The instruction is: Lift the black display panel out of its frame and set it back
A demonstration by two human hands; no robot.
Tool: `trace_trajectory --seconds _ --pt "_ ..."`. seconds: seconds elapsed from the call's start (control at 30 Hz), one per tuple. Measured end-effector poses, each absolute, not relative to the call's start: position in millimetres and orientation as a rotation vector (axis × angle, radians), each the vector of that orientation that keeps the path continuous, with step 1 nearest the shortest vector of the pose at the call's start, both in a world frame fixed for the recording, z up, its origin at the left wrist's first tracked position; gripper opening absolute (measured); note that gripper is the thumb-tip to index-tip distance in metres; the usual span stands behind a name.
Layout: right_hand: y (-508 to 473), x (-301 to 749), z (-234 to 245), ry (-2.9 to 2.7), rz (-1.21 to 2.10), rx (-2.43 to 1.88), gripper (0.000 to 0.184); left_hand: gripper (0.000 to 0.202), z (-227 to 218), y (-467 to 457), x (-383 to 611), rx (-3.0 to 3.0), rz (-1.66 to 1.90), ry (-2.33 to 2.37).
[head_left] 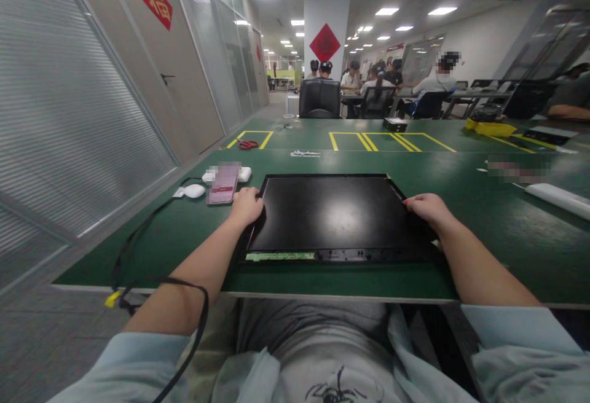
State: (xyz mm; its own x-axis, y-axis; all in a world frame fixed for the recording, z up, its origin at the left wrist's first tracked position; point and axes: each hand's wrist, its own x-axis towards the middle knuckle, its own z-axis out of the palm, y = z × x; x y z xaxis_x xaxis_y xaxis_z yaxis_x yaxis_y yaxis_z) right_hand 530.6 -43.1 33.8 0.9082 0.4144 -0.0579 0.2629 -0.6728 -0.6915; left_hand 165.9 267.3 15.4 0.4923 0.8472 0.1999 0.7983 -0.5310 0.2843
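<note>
A flat black display panel (329, 212) lies on the green table in front of me, its dark face up. Along its near edge runs a green circuit strip (280, 257). My left hand (247, 206) is closed round the panel's left edge, near the far corner. On the opposite side, my right hand (429, 209) pinches the right edge, with the fingertips at the rim. Just beyond my left hand lies a phone (224, 185) on top of white items. The undersides of both hands are hidden.
Red-handled scissors (247, 144) and small pale pieces (305, 153) lie farther back on the green table (184, 243). A black cable (138, 231) crosses my left forearm. A white roll (560, 200) rests at right, below a yellow tray (491, 127). Several people sit in the background.
</note>
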Motion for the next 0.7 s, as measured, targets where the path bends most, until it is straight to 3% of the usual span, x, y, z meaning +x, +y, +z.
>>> trace_trajectory --seconds 0.3,0.47,0.7 --pt "-41.3 534.7 34.1 -0.668 0.147 -2.492 0.007 0.048 25.4 266.4 161.6 2.616 0.431 1.356" --pt "-41.5 538.5 29.2 -0.685 0.171 -2.421 0.011 0.05 25.7 264.3 162.9 2.608 0.395 1.409" --pt "-40.5 546.1 21.3 -0.7 0.186 -2.344 0.021 0.033 27.7 270.0 157.2 2.452 0.575 1.224"
